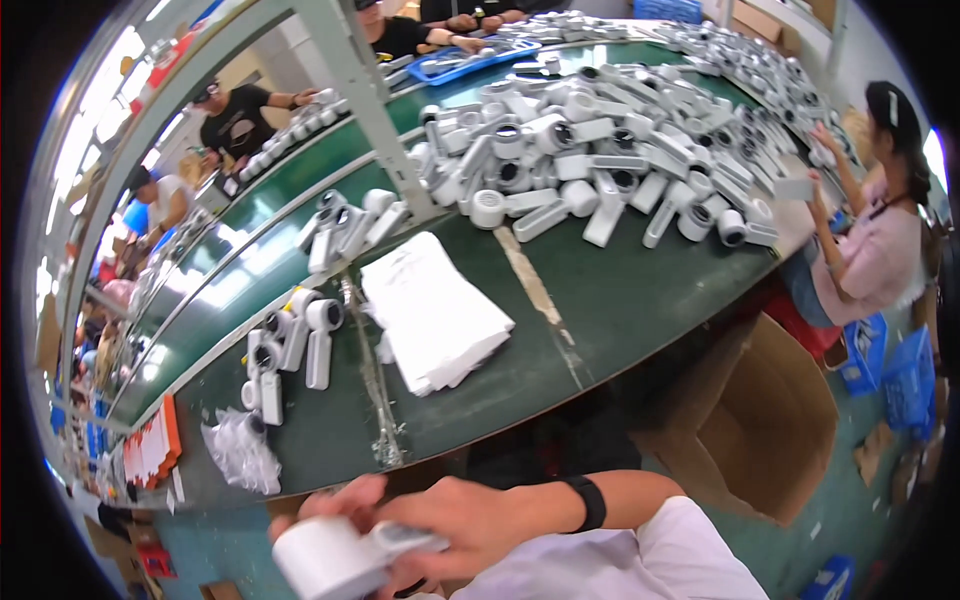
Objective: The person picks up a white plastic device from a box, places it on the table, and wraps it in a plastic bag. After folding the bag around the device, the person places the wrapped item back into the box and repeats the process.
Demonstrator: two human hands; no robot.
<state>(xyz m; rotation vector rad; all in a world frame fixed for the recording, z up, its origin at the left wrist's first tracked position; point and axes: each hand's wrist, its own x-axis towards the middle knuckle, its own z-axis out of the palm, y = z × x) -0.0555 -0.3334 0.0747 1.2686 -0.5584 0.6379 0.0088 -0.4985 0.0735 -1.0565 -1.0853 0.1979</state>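
Low in the view, close to my body, I hold a white device (330,560) with a wide round head and a narrower grey-white part. My right hand (465,520), with a black band at its wrist, is closed round the narrower part. Behind the round head show the blurred fingers of my left hand (345,495), curled against the device; its palm is hidden. Ahead on the green table (450,425) lies a stack of thin white sheets or bags (435,310). Left of it rest several similar devices (290,340) with round heads and flat handles, and a crumpled clear plastic bag (243,450).
A big pile of the devices (600,140) covers the far table. Orange-edged flat packs (155,445) stand at the left edge. An open cardboard box (765,430) is on the right below the table. A metal post (375,110) rises ahead; a co-worker (870,230) sits at right.
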